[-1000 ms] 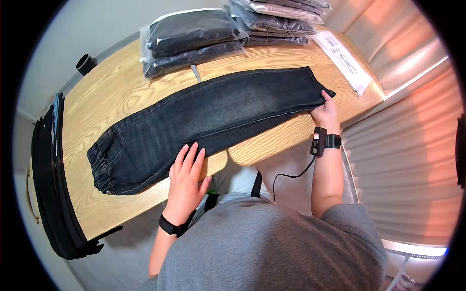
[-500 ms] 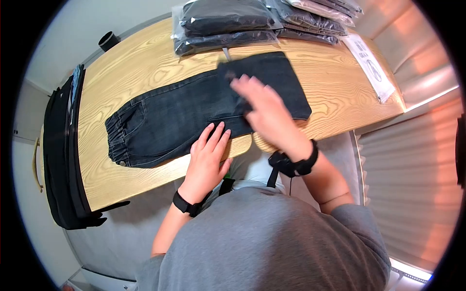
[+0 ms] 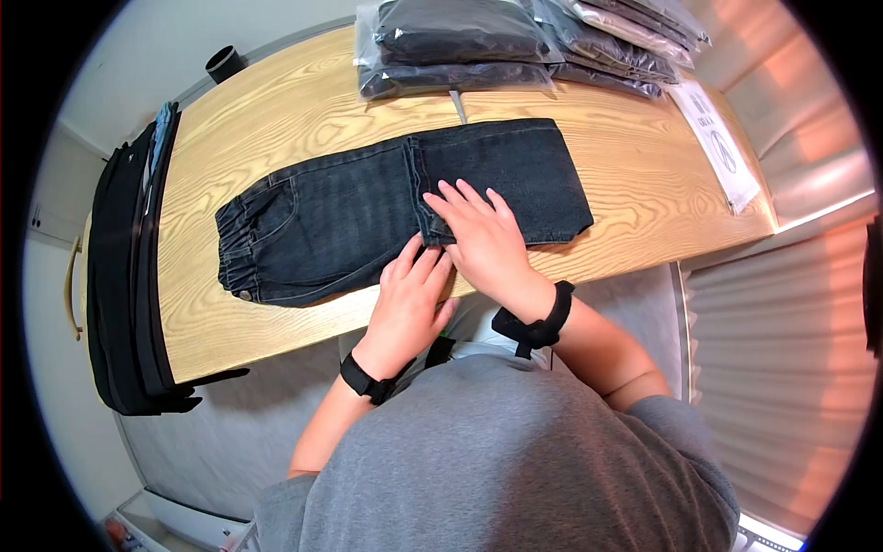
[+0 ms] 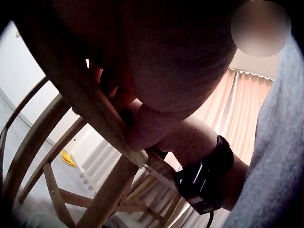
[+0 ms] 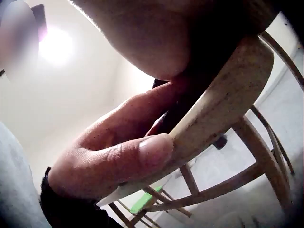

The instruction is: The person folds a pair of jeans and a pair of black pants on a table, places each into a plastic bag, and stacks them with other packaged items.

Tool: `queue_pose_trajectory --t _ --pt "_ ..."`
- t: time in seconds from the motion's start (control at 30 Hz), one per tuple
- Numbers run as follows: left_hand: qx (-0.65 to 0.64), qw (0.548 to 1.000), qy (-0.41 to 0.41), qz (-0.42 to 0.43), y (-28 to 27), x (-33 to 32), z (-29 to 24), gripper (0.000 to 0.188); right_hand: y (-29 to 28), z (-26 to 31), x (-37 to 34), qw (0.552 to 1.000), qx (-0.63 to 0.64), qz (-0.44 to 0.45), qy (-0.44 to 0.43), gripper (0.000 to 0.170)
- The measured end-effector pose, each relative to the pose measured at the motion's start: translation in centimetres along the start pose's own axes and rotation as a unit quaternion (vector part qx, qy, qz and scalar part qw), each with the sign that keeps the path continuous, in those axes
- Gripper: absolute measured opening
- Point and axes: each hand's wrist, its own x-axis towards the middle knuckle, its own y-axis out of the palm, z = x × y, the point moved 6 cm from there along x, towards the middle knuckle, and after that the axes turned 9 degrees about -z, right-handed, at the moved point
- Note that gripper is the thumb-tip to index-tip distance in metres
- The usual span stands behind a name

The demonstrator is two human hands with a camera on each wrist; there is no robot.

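Hands (image 3: 448, 265) atop folded jeans (image 3: 345, 207)

From my head view I look forward and steeply down, over the grey shirt (image 3: 441, 451), far enough back to take in most of the table (image 3: 285, 115) through a round, wide lens. My left wrist view sits very near the left hand (image 3: 405, 304), low by the table's edge, looking up across to the right hand (image 3: 492, 248) and curtain (image 4: 244, 114). My right wrist view, equally close, angles up past the left hand to a bright light (image 5: 56, 46). All three share both hands and that edge.
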Motion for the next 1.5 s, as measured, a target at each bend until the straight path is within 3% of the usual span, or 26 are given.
queue_pose_trajectory --t 0.17,0.3,0.4,0.43,0.5,0.57,0.6,0.67,0.7,0.8,0.83,0.9,0.97,1.03,1.07,1.1,1.17,1.23,1.37,1.43,1.5 --pt "0.001 1.000 0.003 -0.012 -0.2 0.1 -0.1 0.061 -1.3 0.5 0.8 0.998 -0.005 -0.062 -0.001 0.060" --pt "-0.003 1.000 -0.006 0.000 -0.2 0.1 0.1 0.062 0.0 0.1 0.5 1.000 -0.025 -0.007 -0.011 0.063" --pt "-0.123 0.992 0.006 0.007 -1.3 0.1 0.7 0.050 -0.4 0.0 0.4 0.999 -0.022 0.003 -0.028 0.066" --pt "-0.176 0.984 -0.001 -0.024 -2.6 -0.3 1.5 0.037 -0.4 0.1 0.4 0.999 -0.028 0.007 -0.036 0.067" --pt "-0.197 0.971 -0.098 -0.093 -7.0 -1.3 3.3 0.027 0.0 0.1 0.3 0.999 -0.032 0.016 -0.029 0.069" --pt "-0.077 0.960 -0.151 -0.223 -11.8 -3.3 5.6 0.016 -0.2 -0.4 0.4 0.999 0.006 0.022 -0.025 0.070" --pt "-0.012 0.929 -0.198 -0.312 -13.7 -4.9 7.3 0.013 -0.4 -0.5 0.6 1.000 -0.003 0.011 -0.029 0.070" --pt "0.115 0.856 -0.341 -0.371 -15.9 -8.5 10.7 0.032 -0.5 0.2 0.6 0.999 -0.014 0.022 -0.041 0.069" --pt "0.178 0.845 -0.343 -0.369 -16.2 -10.2 13.0 0.044 -0.5 0.4 0.4 0.998 -0.031 0.033 -0.048 0.068" --pt "0.008 0.813 -0.464 -0.351 -15.4 -12.4 18.1 0.060 -0.3 0.4 0.3 0.997 -0.045 0.031 -0.052 0.066" --pt "0.007 0.816 -0.461 -0.348 -15.4 -12.0 18.3 0.060 -0.2 0.4 0.3 0.996 -0.057 0.033 -0.059 0.066" --pt "-0.169 0.771 -0.521 -0.325 -14.1 -11.6 19.2 0.065 0.0 0.5 0.2 0.996 -0.067 0.033 -0.057 0.063" --pt "-0.165 0.778 -0.517 -0.318 -14.6 -10.6 19.4 0.057 -0.1 0.6 0.1 0.995 -0.077 0.034 -0.057 0.062" --pt "-0.347 0.731 -0.520 -0.275 -14.0 -9.9 20.2 0.044 -0.3 0.8 0.0 0.994 -0.083 0.026 -0.066 0.062" --pt "-0.409 0.707 -0.522 -0.247 -13.8 -9.7 21.1 0.027 -0.2 0.7 0.0 0.994 -0.080 0.025 -0.068 0.062" --pt "-0.408 0.710 -0.519 -0.245 -14.1 -9.6 21.9 0.027 -0.2 0.6 -0.1 0.994 -0.081 0.021 -0.064 0.062" --pt "-0.544 0.638 -0.484 -0.248 -14.4 -8.3 22.0 0.023 0.0 0.4 -0.2 0.995 -0.071 0.019 -0.060 0.059" --pt "-0.582 0.637 -0.439 -0.250 -16.2 -6.0 20.3 0.021 0.2 0.2 -0.3 0.996 -0.068 -0.002 -0.057 0.057" --pt "-0.608 0.692 -0.323 -0.216 -18.4 2.1 15.8 0.022 0.2 0.1 -0.4 0.995 -0.065 -0.030 -0.066 0.055" --pt "-0.558 0.731 -0.316 -0.233 -18.2 6.7 14.5 0.020 0.3 0.0 -0.6 0.995 -0.064 -0.037 -0.065 0.055" --pt "-0.490 0.791 -0.285 -0.230 -16.7 12.0 8.0 0.021 0.2 -0.1 -0.4 0.997 -0.062 -0.020 -0.046 0.056"
